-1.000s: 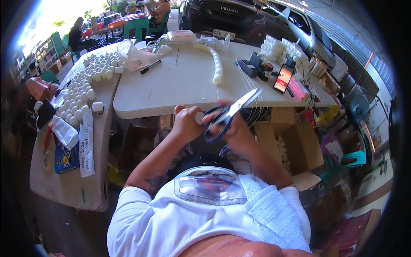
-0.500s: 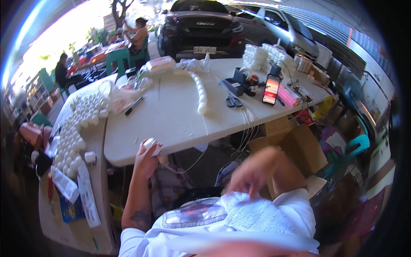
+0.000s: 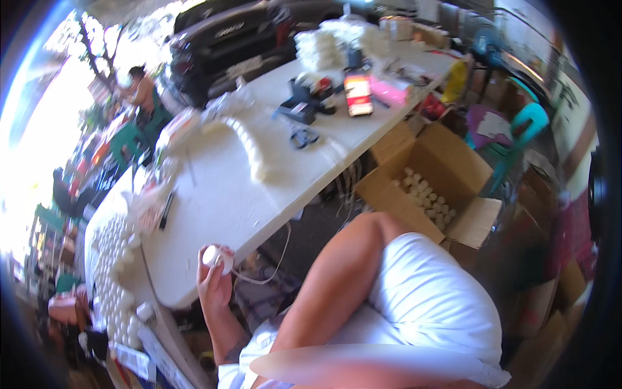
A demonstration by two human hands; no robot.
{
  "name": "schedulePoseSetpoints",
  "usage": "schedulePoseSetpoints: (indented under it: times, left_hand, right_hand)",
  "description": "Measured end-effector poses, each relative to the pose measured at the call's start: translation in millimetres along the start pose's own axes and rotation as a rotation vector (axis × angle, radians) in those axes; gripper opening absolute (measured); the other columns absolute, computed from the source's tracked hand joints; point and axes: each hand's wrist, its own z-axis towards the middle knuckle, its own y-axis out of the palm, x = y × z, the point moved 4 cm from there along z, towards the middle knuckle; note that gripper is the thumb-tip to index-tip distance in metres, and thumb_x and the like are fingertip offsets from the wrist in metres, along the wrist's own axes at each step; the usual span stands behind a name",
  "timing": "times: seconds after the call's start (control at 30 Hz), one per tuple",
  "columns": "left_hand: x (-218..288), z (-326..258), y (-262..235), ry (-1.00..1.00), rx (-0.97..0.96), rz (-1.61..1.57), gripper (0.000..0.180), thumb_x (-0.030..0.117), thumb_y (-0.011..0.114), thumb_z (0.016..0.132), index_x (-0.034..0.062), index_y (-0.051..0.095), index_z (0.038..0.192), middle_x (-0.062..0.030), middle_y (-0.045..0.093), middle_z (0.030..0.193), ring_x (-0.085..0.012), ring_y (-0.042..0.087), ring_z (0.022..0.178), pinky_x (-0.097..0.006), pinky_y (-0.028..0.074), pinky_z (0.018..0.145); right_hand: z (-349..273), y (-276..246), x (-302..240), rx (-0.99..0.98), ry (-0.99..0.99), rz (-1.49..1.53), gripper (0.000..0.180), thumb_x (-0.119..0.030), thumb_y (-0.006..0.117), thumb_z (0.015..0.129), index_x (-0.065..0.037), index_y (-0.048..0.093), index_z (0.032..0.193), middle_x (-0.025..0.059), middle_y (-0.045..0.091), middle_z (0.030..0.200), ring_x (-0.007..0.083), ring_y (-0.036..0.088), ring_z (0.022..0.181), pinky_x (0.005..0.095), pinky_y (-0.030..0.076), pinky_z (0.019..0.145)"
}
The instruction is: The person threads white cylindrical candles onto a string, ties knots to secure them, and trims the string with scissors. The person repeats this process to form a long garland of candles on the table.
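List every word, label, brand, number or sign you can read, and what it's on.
No text reads clearly enough to quote.
Grille badge on the dark car: blurred.
License plate below it: blurred.
Phone screen: too bright and blurred.
White packet, lower left: any print too blurred.

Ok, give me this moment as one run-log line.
left hand: holding white piece | right hand: not in view | pale strand: beside left hand | scissors: on table

I can pass my left hand point(image 3: 218, 284) between the black marker point(image 3: 167, 210) and white row point(image 3: 249, 146); scissors point(image 3: 303, 137) block the right side.
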Motion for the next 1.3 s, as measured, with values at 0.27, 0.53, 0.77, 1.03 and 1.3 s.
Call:
schedulePoseSetpoints:
  times: [0.27,0.53,0.77,1.03,1.3]
  left_hand:
    - [26,12,3,-0.031,-0.027,0.021,0.036,0.008,0.062,0.088,0.0056,0.046,0.12,-0.0117,0.058,0.104,-0.022,0.054,0.102,-0.032,0.043,0.083]
    - [25,40,-21,-0.011,0.007,0.069,0.035,0.011,0.065,0.087,0.0053,0.049,0.117,-0.0086,0.061,0.1,-0.0208,0.057,0.1,-0.033,0.044,0.084]
    - [31,105,-71,-0.085,0.175,0.144,0.03,0.023,0.062,0.092,0.0059,0.052,0.115,-0.0073,0.06,0.098,-0.0159,0.059,0.091,-0.031,0.049,0.074]
    - [-27,156,-136,-0.358,0.419,0.344,0.045,0.031,0.065,0.09,0.0055,0.044,0.121,-0.0096,0.056,0.096,-0.0186,0.061,0.074,-0.029,0.053,0.066]
    - [-37,153,-142,-0.265,0.381,0.407,0.044,0.009,0.067,0.082,0.0099,0.043,0.119,-0.0068,0.056,0.091,-0.0165,0.058,0.076,-0.031,0.053,0.065]
  right_hand:
    - [-68,3,-34,-0.15,0.145,0.004,0.028,-0.008,0.064,0.079,-0.003,0.061,0.107,0.0119,0.061,0.1,0.0244,0.06,0.089,0.037,0.048,0.08]
    - [-119,-74,-113,-0.022,0.653,-0.381,0.032,-0.01,0.063,0.078,-0.002,0.063,0.108,0.0134,0.062,0.103,0.0263,0.06,0.093,0.0385,0.048,0.083]
    - [-112,-70,-192,0.321,0.644,-1.455,0.03,-0.015,0.064,0.077,-0.003,0.066,0.104,0.015,0.062,0.109,0.0338,0.059,0.102,0.0433,0.047,0.087]
    - [-109,-80,-219,0.478,0.181,-1.301,0.026,-0.011,0.061,0.08,-0.002,0.065,0.104,0.0129,0.064,0.105,0.0279,0.061,0.098,0.0372,0.048,0.085]
    - [-166,-272,-64,1.179,0.176,-0.863,0.022,-0.006,0.058,0.083,-0.001,0.064,0.104,0.0108,0.067,0.102,0.022,0.063,0.093,0.0311,0.049,0.084]
